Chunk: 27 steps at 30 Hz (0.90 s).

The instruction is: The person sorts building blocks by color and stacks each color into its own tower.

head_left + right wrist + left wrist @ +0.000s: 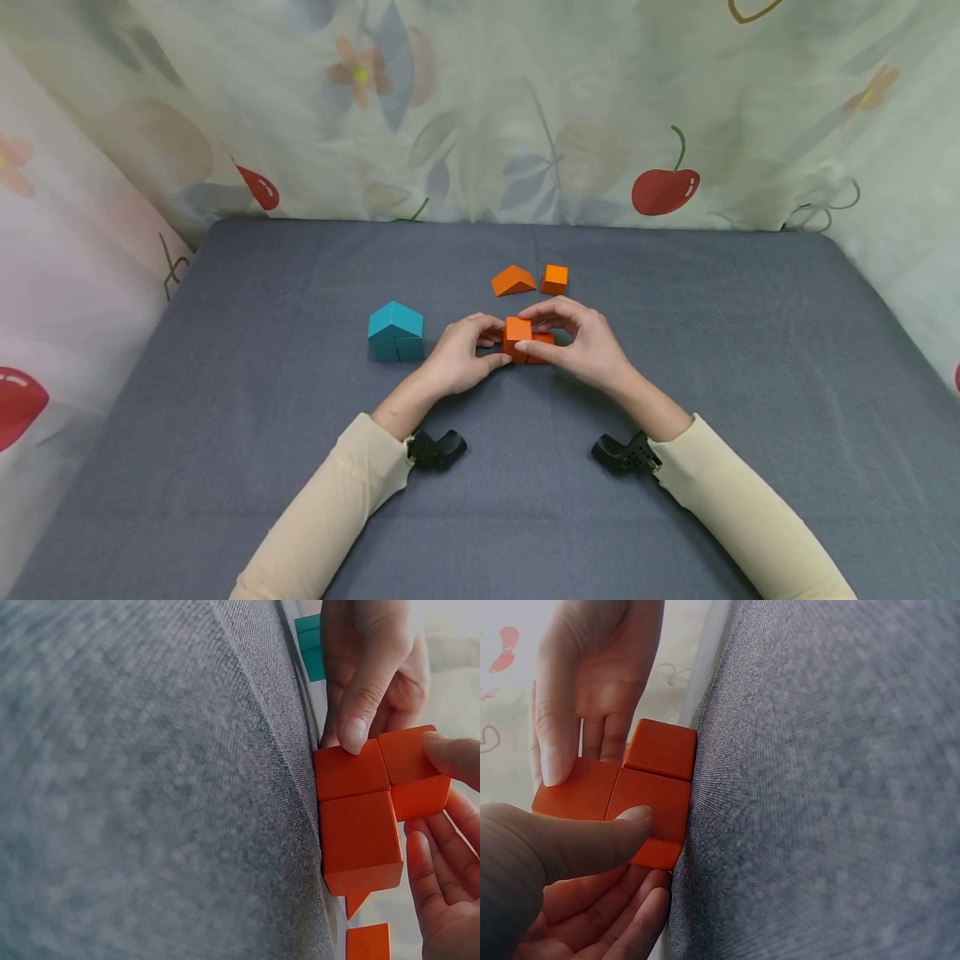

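My left hand (461,354) grips a lower orange cube (656,791) on the table, its thumb across the front face and its fingers behind. A second orange block (360,829) stands beside that cube, to its right in the head view. On top of the left cube sits another orange cube (518,327), which my right hand (585,342) pinches between thumb and fingers. Behind the right hand lie an orange triangular block (513,282) and a small orange cube (554,279), set slightly apart.
Left of the hands stands a teal block house (395,333) with a peaked top. A grey cloth covers the table (675,517). Printed curtains (480,108) hang behind the table and at both sides. Each wrist carries a black device (438,450).
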Available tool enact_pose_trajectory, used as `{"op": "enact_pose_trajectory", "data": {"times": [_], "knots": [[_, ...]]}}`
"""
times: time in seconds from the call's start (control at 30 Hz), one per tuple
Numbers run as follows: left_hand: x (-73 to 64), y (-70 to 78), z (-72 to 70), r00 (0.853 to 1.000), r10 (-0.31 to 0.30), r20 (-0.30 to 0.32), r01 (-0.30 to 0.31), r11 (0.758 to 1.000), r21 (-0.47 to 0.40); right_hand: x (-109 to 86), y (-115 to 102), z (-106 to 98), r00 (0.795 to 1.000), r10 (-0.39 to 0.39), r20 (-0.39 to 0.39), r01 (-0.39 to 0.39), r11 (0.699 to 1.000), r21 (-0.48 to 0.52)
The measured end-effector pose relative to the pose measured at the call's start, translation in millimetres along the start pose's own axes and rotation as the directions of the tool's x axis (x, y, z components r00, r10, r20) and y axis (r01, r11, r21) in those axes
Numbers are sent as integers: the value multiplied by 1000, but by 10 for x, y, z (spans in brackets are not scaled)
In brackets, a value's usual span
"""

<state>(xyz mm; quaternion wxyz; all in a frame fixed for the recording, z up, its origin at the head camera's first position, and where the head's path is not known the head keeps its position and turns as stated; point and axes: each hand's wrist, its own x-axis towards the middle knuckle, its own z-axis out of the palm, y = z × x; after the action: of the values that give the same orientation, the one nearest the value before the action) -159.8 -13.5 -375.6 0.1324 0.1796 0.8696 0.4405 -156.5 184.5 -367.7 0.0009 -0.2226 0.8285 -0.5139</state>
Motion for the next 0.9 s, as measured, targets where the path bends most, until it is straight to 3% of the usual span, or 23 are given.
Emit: {"op": "enact_pose_trajectory", "data": {"times": [0.6, 0.9], "knots": [[-7, 7, -1, 1000, -2, -1, 2, 1000, 0, -17, 52, -27, 999, -45, -5, 45, 999, 13], [4, 1, -1, 1000, 5, 1, -5, 1000, 1, 12, 27, -52, 992, -34, -120, 37, 999, 26]]}}
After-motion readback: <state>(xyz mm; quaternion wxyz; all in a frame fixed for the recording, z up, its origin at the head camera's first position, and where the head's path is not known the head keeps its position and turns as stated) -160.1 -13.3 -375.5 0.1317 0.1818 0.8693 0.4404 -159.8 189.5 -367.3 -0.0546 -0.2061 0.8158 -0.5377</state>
